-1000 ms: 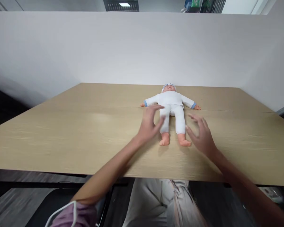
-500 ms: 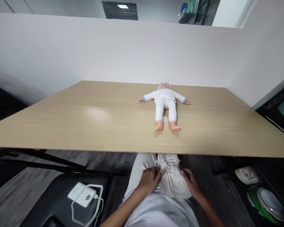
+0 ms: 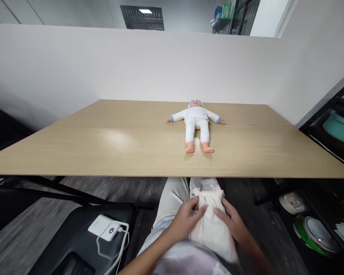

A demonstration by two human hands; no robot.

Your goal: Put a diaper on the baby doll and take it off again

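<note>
On my lap, below the table's front edge, lies a pale, soft diaper (image 3: 210, 225) with ruffled, gathered edges. My left hand (image 3: 187, 215) grips its left edge, thumb and fingers closed on the material. On the opposite edge, my right hand (image 3: 231, 219) pinches the diaper between thumb and fingers. A baby doll (image 3: 197, 116) lies face up on the table, arms spread and feet toward me. It wears a white top, white trousers and a white printed cap; its feet are bare. Neither hand touches the doll.
The wooden table (image 3: 83, 152) spans the view, with a white wall (image 3: 160, 65) behind it. At lower left, a black chair (image 3: 74, 225) holds a white power bank (image 3: 107, 229) with a cable. A dark shelf with a teal container (image 3: 339, 128) stands right.
Both hands have moved inward and slightly up on the diaper, and its gathered edges now spread more clearly between them. My view has shifted a little; the doll lies still.
</note>
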